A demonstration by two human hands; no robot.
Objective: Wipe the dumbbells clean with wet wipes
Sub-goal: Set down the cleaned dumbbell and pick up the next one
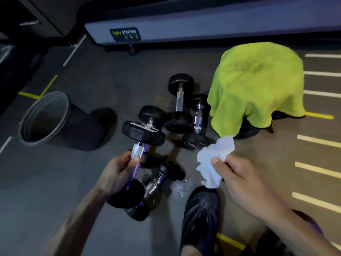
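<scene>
My left hand grips the chrome handle of a black-headed dumbbell and holds it tilted above the floor. My right hand pinches a crumpled white wet wipe, held apart from the dumbbell, to its right. Several other black dumbbells lie on the dark floor: one at the centre back, one beside it, and a small one just under the held dumbbell.
A grey waste bin stands at the left. A lime-green towel drapes over a dark object at the right. My black shoe is near the bottom centre. A machine base runs along the back. White lines mark the floor at right.
</scene>
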